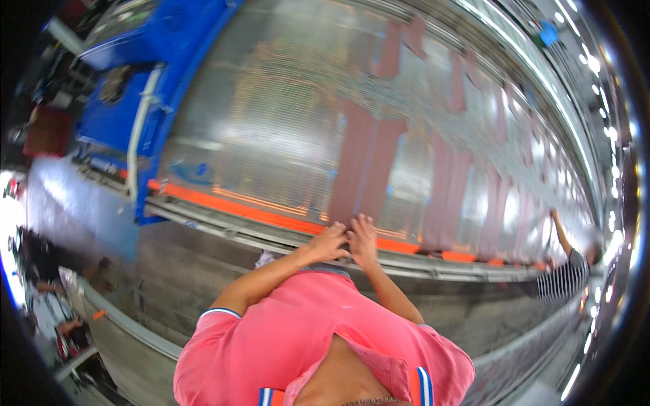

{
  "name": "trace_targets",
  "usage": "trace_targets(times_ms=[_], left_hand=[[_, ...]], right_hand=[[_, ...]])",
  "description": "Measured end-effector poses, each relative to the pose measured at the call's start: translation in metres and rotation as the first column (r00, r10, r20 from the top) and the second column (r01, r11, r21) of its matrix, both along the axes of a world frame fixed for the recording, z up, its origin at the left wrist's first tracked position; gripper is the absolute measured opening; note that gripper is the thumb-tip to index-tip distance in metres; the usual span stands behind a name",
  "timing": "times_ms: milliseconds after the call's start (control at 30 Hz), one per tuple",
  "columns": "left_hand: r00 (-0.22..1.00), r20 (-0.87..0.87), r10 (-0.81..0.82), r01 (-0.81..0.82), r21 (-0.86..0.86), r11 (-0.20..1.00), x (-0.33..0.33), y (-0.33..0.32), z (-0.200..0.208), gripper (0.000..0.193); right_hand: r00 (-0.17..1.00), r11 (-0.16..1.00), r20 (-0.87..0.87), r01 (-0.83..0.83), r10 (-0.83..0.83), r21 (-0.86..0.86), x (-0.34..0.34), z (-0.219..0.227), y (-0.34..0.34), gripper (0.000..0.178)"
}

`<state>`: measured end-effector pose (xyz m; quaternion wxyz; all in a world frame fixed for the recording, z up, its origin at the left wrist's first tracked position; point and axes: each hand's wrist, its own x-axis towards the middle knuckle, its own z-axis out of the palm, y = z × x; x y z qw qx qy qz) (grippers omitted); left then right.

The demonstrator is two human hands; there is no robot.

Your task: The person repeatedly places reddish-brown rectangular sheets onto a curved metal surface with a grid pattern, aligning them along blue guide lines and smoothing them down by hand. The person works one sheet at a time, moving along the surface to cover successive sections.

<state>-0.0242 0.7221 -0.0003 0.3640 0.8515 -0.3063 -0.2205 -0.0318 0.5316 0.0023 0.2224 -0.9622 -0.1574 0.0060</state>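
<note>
At the lower centre of the frame, the worker's left hand (330,242) and right hand (363,239) meet at the near end of a maroon fabric panel (351,152). The right one is spread, fingers long and parted, with nothing seen in its grasp. The left one's fingers bend toward it; from here I can't tell whether they pinch the cloth.

The panel lies mid-frame on the shiny grey tabletop (196,128), running up and away from the hands, its near end over the orange strip (237,201) along the edge. I'd judge the step in hand to be settling or squaring that near end. The next move would call for a light, even touch from both hands, so the cloth stays flat and straight.

More maroon pieces (447,179) lie toward the right of the frame, where a co-worker in a striped top (565,277) reaches over the same surface. A blue machine housing (169,27) fills the upper left.

As for labels, I can't make out any brand or lettering on the cloth, the pink shirt (305,311) or the housing.
</note>
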Motion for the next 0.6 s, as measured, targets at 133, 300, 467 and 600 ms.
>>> trace_targets(times_ms=[133, 300, 467, 600], left_hand=[[0.964, -0.266, 0.025, -0.04, -0.051, 0.998, -0.023, 0.061, 0.016, 0.058], [0.934, -0.252, 0.254, -0.296, -0.144, 0.944, -0.062, 0.196, 0.044, 0.063], [0.818, -0.304, 0.488, -0.566, -0.276, 0.777, -0.131, 0.347, 0.046, 0.06], [0.581, -0.524, 0.623, -0.785, -0.158, 0.599, -0.18, 0.461, 0.097, 0.053]], right_hand=[[0.985, 0.983, -0.073, 0.162, -0.156, 0.089, 0.005, -0.003, 0.016, 0.04], [0.895, 0.892, -0.125, 0.395, -0.427, -0.219, 0.018, 0.002, 0.058, 0.036], [0.712, 0.719, -0.104, 0.678, -0.694, -0.157, 0.011, 0.014, 0.163, 0.039], [0.912, 0.934, 0.211, 0.357, -0.353, 0.016, -0.015, 0.003, 0.314, 0.039]])
